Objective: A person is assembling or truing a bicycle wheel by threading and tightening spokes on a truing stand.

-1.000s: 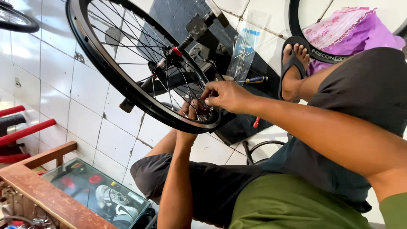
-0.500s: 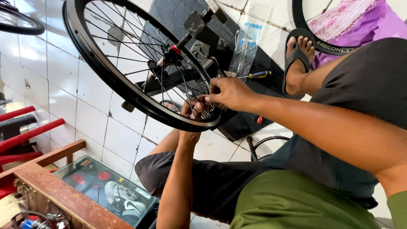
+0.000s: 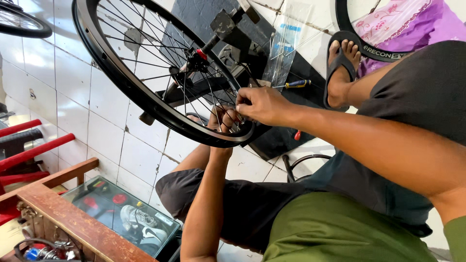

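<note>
Pinching thin metal spokes of the round black bicycle wheel, both hands, left hand and right hand, work near a clear plastic bag.

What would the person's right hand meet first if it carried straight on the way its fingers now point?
Probably the spokes just inside the black rim: the right hand points at them and already seems to pinch one. The left hand sits close beneath, though depth is unclear.

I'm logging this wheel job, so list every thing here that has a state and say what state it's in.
Bicycle wheel: bare black rim, no tyre, mounted in a stand.
Left hand: behind the spokes, fingers at the rim.
Right hand: pinched at a spoke near the rim.
Screwdriver: lying loose on the floor.
</note>
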